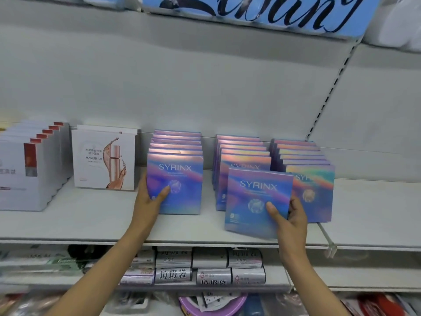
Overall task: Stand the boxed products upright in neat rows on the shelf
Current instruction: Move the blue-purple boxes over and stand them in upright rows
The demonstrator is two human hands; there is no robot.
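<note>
Three rows of iridescent blue-purple SYRINX boxes stand upright on the white shelf. My left hand grips the lower left corner of the front box of the left row, thumb across its face. My right hand holds a loose SYRINX box by its lower right corner, tilted slightly, in front of the middle row. That box hides most of the middle row's front. The right row stands just behind my right hand.
White MARUBI boxes stand left of the SYRINX rows, and a row of white boxes with red marks further left. A slotted upright divides the back wall. Rolls of bags fill the lower shelf. A clear price holder juts out.
</note>
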